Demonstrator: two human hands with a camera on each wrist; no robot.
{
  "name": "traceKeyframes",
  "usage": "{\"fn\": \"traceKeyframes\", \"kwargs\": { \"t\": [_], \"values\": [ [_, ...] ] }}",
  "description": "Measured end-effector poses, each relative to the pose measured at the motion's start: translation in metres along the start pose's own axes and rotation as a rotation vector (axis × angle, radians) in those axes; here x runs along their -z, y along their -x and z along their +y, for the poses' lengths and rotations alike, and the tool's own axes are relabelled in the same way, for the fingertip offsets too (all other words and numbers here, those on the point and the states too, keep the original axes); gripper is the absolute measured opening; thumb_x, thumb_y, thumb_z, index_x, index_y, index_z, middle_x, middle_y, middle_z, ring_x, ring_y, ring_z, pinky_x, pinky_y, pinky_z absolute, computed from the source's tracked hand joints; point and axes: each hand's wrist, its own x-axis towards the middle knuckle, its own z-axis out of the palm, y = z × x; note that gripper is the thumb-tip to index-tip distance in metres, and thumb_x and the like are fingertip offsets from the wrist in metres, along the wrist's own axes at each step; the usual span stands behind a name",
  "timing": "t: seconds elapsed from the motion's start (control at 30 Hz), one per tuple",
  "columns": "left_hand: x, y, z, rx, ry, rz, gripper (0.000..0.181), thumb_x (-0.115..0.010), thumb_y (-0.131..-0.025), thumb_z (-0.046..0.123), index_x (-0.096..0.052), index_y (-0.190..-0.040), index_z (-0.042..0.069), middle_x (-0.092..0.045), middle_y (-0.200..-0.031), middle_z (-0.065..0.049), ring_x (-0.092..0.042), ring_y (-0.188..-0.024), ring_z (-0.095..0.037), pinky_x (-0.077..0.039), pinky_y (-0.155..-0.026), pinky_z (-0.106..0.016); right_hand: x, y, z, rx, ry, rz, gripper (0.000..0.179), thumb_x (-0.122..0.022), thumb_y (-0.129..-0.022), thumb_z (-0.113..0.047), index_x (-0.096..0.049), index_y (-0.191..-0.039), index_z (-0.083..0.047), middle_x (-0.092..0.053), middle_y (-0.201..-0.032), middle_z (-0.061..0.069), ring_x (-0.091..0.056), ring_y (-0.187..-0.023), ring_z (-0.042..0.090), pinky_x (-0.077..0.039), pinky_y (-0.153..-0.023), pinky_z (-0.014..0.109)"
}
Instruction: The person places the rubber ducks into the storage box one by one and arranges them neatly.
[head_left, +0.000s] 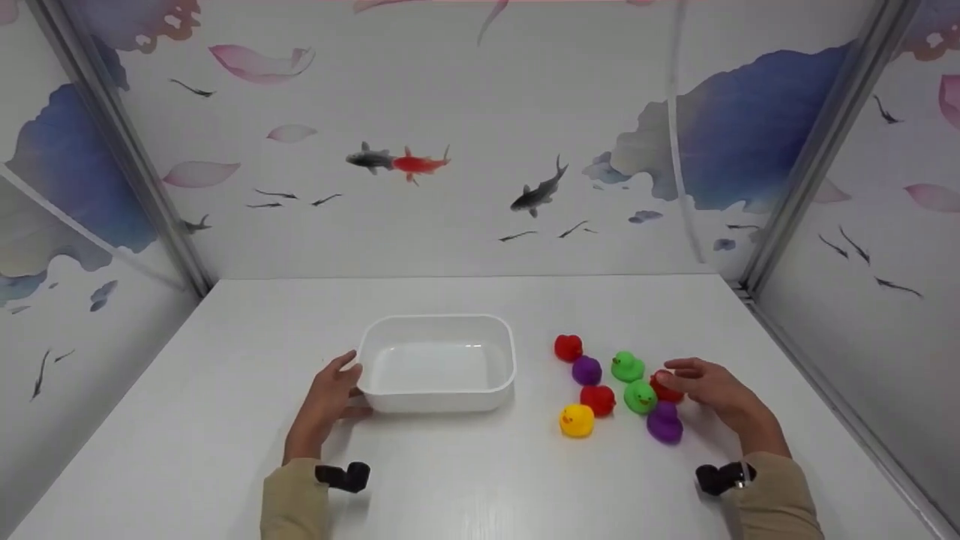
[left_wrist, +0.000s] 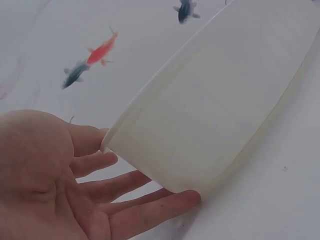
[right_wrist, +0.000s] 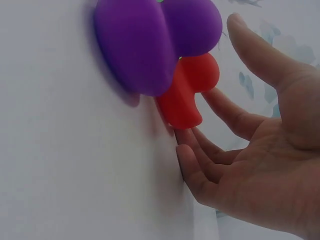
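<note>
A white plastic basin [head_left: 439, 402] stands on the table, and my left hand [head_left: 328, 397] is at its left end. In the left wrist view the fingers [left_wrist: 155, 212] are loosely extended against the basin wall [left_wrist: 200, 115], the thumb at its rim. My right hand [head_left: 720, 394] is beside a red rubber duck [head_left: 666, 387] at the right of a group of ducks. The right wrist view shows its fingers [right_wrist: 227, 117] spread behind that red duck, thumb apart; whether they touch it I cannot tell. A purple duck [right_wrist: 135, 47] sits nearer that camera.
Left of the red duck lie two green ducks [head_left: 627, 367], a purple duck [head_left: 586, 370], two more red ducks [head_left: 598, 401] and a yellow duck [head_left: 577, 421]. The white table [head_left: 465, 480] is enclosed by printed panels [head_left: 450, 90] at the back and both sides.
</note>
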Motion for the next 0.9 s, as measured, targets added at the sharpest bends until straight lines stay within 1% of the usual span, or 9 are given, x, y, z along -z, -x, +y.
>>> {"fn": "traceKeyframes", "kwargs": {
  "t": [0.1,0.27,0.53,0.63,0.73,0.83,0.9],
  "values": [
    [0.000,-0.002,0.000,0.002,-0.017,0.008,0.056,-0.039,-0.109,0.028,-0.022,-0.159,0.009,-0.040,-0.155,-0.028,-0.054,-0.132,-0.042,-0.060,-0.092,-0.042,-0.001,0.000,-0.002,-0.007,0.001,0.016,0.089,-0.068,-0.089,-0.057,-0.036,-0.149,0.001,-0.042,-0.149,0.028,-0.036,-0.138,0.045,-0.030,-0.118,0.063],
    [0.001,-0.002,-0.002,0.012,-0.030,0.003,0.057,-0.038,-0.109,0.028,-0.020,-0.160,0.009,-0.040,-0.155,-0.027,-0.054,-0.132,-0.042,-0.061,-0.092,-0.042,-0.003,0.000,-0.002,-0.025,0.008,0.038,0.085,-0.071,-0.088,-0.054,-0.040,-0.143,0.003,-0.045,-0.143,0.026,-0.036,-0.133,0.043,-0.033,-0.114,0.061],
    [0.006,0.001,-0.003,0.005,0.017,-0.011,0.068,-0.046,-0.107,0.030,-0.012,-0.161,0.008,-0.035,-0.157,-0.030,-0.051,-0.134,-0.045,-0.061,-0.090,-0.042,-0.006,-0.004,-0.005,-0.076,0.024,0.070,0.080,-0.072,-0.088,-0.052,-0.045,-0.139,0.003,-0.047,-0.139,0.026,-0.038,-0.127,0.042,-0.035,-0.109,0.059],
    [0.007,0.002,-0.005,0.008,0.020,0.004,0.068,-0.048,-0.107,0.029,-0.013,-0.161,0.008,-0.035,-0.157,-0.028,-0.051,-0.134,-0.045,-0.061,-0.090,-0.042,-0.009,-0.007,-0.005,-0.092,0.027,0.083,0.076,-0.075,-0.086,-0.051,-0.049,-0.135,0.001,-0.049,-0.137,0.025,-0.040,-0.124,0.041,-0.038,-0.106,0.056],
    [0.007,0.002,-0.006,0.000,0.026,0.025,0.066,-0.050,-0.106,0.028,-0.018,-0.160,0.008,-0.037,-0.156,-0.028,-0.052,-0.134,-0.044,-0.062,-0.089,-0.042,-0.010,-0.009,-0.005,-0.095,0.028,0.096,0.072,-0.076,-0.085,-0.050,-0.052,-0.132,-0.001,-0.050,-0.136,0.025,-0.042,-0.122,0.040,-0.040,-0.102,0.053],
    [0.004,-0.001,-0.006,-0.008,0.039,0.020,0.063,-0.050,-0.106,0.028,-0.021,-0.159,0.008,-0.040,-0.154,-0.028,-0.053,-0.133,-0.044,-0.062,-0.087,-0.041,-0.009,-0.008,-0.005,-0.089,0.020,0.124,0.069,-0.075,-0.087,-0.049,-0.053,-0.132,-0.001,-0.049,-0.139,0.027,-0.044,-0.122,0.039,-0.042,-0.099,0.048],
    [0.003,-0.003,-0.006,-0.001,0.049,0.014,0.062,-0.049,-0.106,0.029,-0.022,-0.159,0.009,-0.041,-0.154,-0.028,-0.053,-0.133,-0.044,-0.062,-0.086,-0.041,-0.007,-0.006,-0.006,-0.081,0.002,0.143,0.067,-0.074,-0.088,-0.048,-0.054,-0.131,-0.001,-0.049,-0.141,0.028,-0.047,-0.121,0.037,-0.045,-0.095,0.043]
  ]
}}
